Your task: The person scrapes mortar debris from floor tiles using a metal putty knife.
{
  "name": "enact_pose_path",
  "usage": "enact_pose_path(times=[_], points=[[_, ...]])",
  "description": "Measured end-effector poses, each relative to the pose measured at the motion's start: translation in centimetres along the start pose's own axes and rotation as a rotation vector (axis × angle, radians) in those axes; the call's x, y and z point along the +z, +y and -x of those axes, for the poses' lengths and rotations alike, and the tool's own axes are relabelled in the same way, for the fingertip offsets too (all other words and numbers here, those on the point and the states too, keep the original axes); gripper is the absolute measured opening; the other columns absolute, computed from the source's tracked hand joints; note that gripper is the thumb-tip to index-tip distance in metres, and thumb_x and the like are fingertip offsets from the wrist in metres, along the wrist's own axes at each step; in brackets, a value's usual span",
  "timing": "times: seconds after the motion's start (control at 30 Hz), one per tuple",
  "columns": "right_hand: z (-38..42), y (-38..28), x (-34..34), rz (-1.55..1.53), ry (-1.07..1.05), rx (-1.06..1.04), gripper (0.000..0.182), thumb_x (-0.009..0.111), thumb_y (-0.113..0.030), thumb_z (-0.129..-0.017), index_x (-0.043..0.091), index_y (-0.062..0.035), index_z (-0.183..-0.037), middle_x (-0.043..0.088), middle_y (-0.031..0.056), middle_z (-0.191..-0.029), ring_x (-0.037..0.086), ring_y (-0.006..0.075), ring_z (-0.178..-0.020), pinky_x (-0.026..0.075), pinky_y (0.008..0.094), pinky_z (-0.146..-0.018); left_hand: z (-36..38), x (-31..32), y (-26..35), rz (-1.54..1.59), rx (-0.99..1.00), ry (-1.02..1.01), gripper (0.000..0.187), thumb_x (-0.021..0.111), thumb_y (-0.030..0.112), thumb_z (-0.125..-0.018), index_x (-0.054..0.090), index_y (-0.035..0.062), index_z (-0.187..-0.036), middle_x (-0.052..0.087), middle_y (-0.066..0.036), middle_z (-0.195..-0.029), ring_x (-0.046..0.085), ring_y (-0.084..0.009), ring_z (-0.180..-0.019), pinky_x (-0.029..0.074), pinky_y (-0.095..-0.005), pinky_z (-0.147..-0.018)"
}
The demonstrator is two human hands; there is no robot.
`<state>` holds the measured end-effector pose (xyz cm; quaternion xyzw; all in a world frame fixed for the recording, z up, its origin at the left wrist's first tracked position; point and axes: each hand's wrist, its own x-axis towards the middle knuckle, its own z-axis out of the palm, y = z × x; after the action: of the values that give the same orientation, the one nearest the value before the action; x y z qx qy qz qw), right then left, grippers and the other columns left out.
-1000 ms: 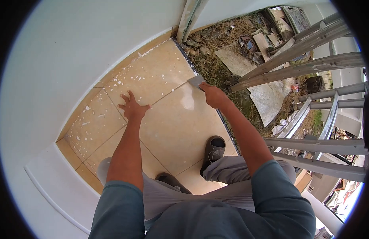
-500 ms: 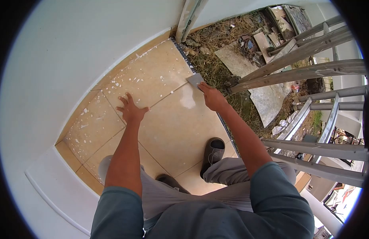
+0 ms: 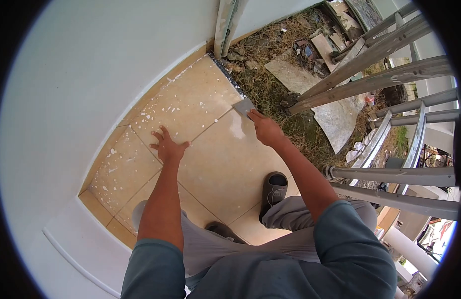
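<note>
Head view: looking down at a floor of beige tiles [image 3: 220,159] in the angle of a white wall [image 3: 91,65], which curves along the left. The person's right hand [image 3: 268,132] grips a scraper [image 3: 243,106], its flat grey blade at the far right part of the floor, where a joint between tiles nears the speckled dark edge [image 3: 223,71]. Whether the blade presses on the tile or is just above it, I cannot tell. The left hand [image 3: 169,149] holds nothing; its fingers are spread, palm toward the tile, over a joint left of the scraper, seemingly as a brace.

Little has changed over the last second: the view has shifted slightly, while the scraper and both hands keep nearly the same places on the floor. That suggests attention to one small spot rather than a sweep across the tiles. White spots [image 3: 216,120] remain scattered over the far and left tiles, thickest toward the wall, so much of the splatter is still there.

Near the person, a dark shoe [image 3: 274,192] stands on the tile at right, the other [image 3: 221,229] partly hidden by a trouser leg. Beyond the edge, to the right, lie dry grass [image 3: 263,82] and a broken slab [image 3: 336,127], with wooden poles [image 3: 375,79] above them.
</note>
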<state>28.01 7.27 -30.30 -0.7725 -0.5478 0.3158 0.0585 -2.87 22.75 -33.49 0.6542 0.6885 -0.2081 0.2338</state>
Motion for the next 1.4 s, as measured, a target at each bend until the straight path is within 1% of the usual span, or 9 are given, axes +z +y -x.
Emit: enact_pose_path(times=[0.1,0.2,0.3,0.4,0.53,0.83,1.13,1.33,1.4], points=[[-2.3,-0.6,-0.4,-0.086,0.031,0.033,0.052,0.049,-0.001,-0.091,0.05,-0.006,-0.143,0.047,0.0133,-0.152,0.062,0.0382,-0.118,0.052,0.0482,-0.099,0.1,-0.4,0.5,0.014,0.004,-0.004,0.133,0.09,0.054,-0.062,0.008,0.0226,-0.162,0.005,-0.017,-0.167,0.017,-0.0615,-0.143,0.055,-0.0536,-0.099],[-3.1,-2.0,-2.8,0.078,-0.17,0.059,0.06,0.05,0.002,-0.087,0.048,-0.009,-0.145,0.041,0.0108,-0.157,0.06,0.0364,-0.122,0.053,0.0477,-0.099,0.4,-0.1,0.2,-0.004,0.016,-0.004,0.133,0.09,0.055,-0.062,0.008,0.0212,-0.162,0.006,-0.018,-0.167,0.018,-0.0619,-0.143,0.054,-0.0543,-0.1],[-3.2,-0.1,-1.2,0.027,-0.059,-0.03,0.062,0.049,0.004,-0.085,0.048,-0.0083,-0.146,0.046,0.0122,-0.153,0.06,0.0362,-0.121,0.053,0.0455,-0.1,-0.1,-0.2,0.4,-0.026,0.022,-0.003,0.133,0.088,0.056,-0.063,0.008,0.0197,-0.162,0.005,-0.02,-0.167,0.02,-0.0624,-0.142,0.053,-0.0551,-0.101],[-6.9,1.0,-0.6,-0.037,0.063,-0.111,0.064,0.049,0.006,-0.083,0.049,-0.0074,-0.145,0.055,0.0164,-0.143,0.061,0.0371,-0.119,0.054,0.0444,-0.098,-0.4,1.1,-0.5,-0.066,0.057,0.014,0.133,0.088,0.057,-0.064,0.007,0.0183,-0.162,0.004,-0.022,-0.166,0.021,-0.0632,-0.141,0.052,-0.0557,-0.103],[-7.1,-0.3,-4.8,-0.077,-0.154,-0.008,0.065,0.05,0.008,-0.08,0.052,-0.0058,-0.143,0.068,0.0228,-0.119,0.065,0.0392,-0.112,0.054,0.0458,-0.094,-0.2,0.2,-0.1,-0.076,0.046,-0.012,0.134,0.087,0.058,-0.064,0.006,0.0166,-0.162,0.004,-0.024,-0.165,0.023,-0.0639,-0.14,0.051,-0.0563,-0.103],[-6.9,-0.3,-3.6,-0.086,-0.08,-0.056,0.063,0.048,0.008,-0.081,0.052,-0.0064,-0.143,0.067,0.0242,-0.12,0.065,0.0398,-0.11,0.054,0.0469,-0.093,-0.2,0.0,0.0,-0.114,0.041,-0.031,0.134,0.087,0.059,-0.064,0.006,0.0165,-0.161,0.006,-0.024,-0.165,0.022,-0.0641,-0.14,0.053,-0.0555,-0.101],[-6.4,-0.4,-4.5,-0.117,-0.139,0.055,0.06,0.046,0.006,-0.081,0.055,-0.0037,-0.139,0.067,0.0252,-0.119,0.064,0.0405,-0.112,0.052,0.0461,-0.097,-0.1,0.0,0.2,-0.074,0.039,-0.018,0.134,0.087,0.059,-0.064,0.007,0.0168,-0.161,0.005,-0.024,-0.165,0.022,-0.0639,-0.14,0.054,-0.0545,-0.101],[-7.5,0.5,-3.8,-0.115,-0.078,-0.102,0.059,0.046,0.005,-0.081,0.056,-0.0026,-0.138,0.065,0.0243,-0.125,0.063,0.0403,-0.115,0.051,0.0456,-0.099,-0.5,0.5,-0.3,-0.06,0.059,-0.009,0.133,0.088,0.058,-0.064,0.007,0.0169,-0.162,0.004,-0.026,-0.165,0.019,-0.0653,-0.14,0.051,-0.0558,-0.103],[-7.9,-0.2,-4.8,-0.137,-0.116,-0.032,0.059,0.046,0.005,-0.081,0.057,-0.0027,-0.138,0.064,0.0244,-0.126,0.062,0.0399,-0.116,0.05,0.0448,-0.101,-0.1,-0.2,0.1,-0.031,0.053,-0.018,0.134,0.088,0.058,-0.064,0.006,0.0169,-0.162,0.004,-0.026,-0.165,0.019,-0.0657,-0.14,0.052,-0.0555,-0.102]])
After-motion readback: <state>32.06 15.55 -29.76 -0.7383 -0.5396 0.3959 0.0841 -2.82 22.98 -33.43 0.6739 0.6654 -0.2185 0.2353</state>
